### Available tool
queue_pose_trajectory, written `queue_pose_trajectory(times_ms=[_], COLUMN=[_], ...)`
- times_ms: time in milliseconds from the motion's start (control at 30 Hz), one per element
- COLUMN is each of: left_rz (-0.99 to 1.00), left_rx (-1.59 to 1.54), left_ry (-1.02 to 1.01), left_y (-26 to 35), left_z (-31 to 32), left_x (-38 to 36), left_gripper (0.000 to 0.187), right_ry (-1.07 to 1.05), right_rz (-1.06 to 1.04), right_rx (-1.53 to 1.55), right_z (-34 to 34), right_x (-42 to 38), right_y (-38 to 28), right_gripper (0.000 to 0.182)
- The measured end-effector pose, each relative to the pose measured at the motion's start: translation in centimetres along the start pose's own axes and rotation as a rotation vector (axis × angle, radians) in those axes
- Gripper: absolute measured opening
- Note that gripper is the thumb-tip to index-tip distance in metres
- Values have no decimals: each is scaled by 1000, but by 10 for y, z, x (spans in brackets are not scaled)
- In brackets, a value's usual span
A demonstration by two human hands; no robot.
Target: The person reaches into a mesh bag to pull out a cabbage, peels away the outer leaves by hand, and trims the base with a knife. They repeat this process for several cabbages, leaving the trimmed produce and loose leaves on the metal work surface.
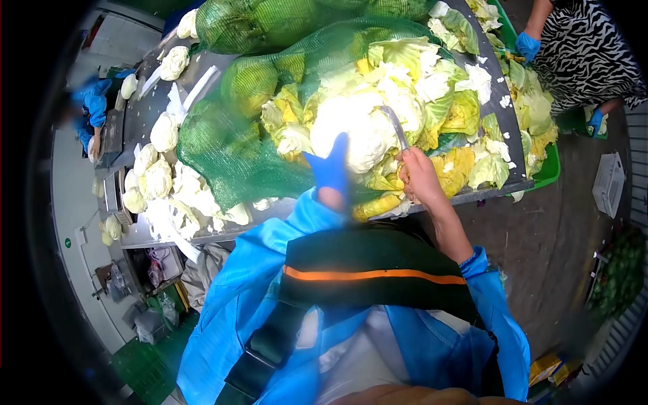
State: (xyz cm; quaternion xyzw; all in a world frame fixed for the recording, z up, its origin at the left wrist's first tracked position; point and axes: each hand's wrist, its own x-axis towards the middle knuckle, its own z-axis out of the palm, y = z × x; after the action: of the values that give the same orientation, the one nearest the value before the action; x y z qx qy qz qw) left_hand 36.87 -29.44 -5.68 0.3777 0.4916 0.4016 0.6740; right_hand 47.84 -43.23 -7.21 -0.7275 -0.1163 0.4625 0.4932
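Observation:
My left hand (329, 165), in a blue glove, has its fingers spread against the left side of a pale cabbage (358, 128). Bare and closed, my right hand (417, 177) holds the handle of a curved metal blade (394, 123), whose hooked end lies at the cabbage's upper right. Around the cabbage are yellow and green loose leaves (452, 169). A green mesh bag (223, 155) with green cabbages spreads over the table to the left and behind.
Trimmed cabbages (158, 179) lie on the metal table (507, 135) at the left. Green crates (550, 165) of leaves stand beyond its right edge. A person in patterned clothing (587, 54) stands there; another person in blue (94, 101) is at far left.

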Motion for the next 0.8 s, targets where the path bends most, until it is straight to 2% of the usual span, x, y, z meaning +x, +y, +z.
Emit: queue_pose_trajectory(times_ms=[33,67,200,300,400,500,600,700,733,800], left_rz=[-4,-5,160,101,33,108,-12,-193,-252,-344], left_rx=[19,37,54,54,-29,88,-109,-382,-381,-545], left_ry=[15,33,-86,-38,-74,-95,-96,-277,-311,-386], left_y=[2,4,-14,-16,-4,-23,-27,-16,-13,-2], left_z=[1,2,-13,-9,-6,-20,-31,-44,-46,-51], left_x=[-2,-4,7,0,-5,10,24,44,47,53], left_gripper=[63,64,70,73,88,86,78,67,62,60], right_ry=[-40,51,202,487,463,415,391,412,414,394], right_rz=[119,-55,-381,-665,-526,-437,-302,-280,-277,-304], right_rx=[100,-130,-413,-749,-994,-914,-852,-818,-844,-858], right_z=[-2,4,7,17,27,20,3,1,1,2], right_x=[-7,-6,-26,14,46,81,90,85,76,59], right_y=[-9,-8,-43,-50,-60,-55,-46,-46,-47,-39], right_gripper=[29,29,29,31,37,36,32,27,26,27])
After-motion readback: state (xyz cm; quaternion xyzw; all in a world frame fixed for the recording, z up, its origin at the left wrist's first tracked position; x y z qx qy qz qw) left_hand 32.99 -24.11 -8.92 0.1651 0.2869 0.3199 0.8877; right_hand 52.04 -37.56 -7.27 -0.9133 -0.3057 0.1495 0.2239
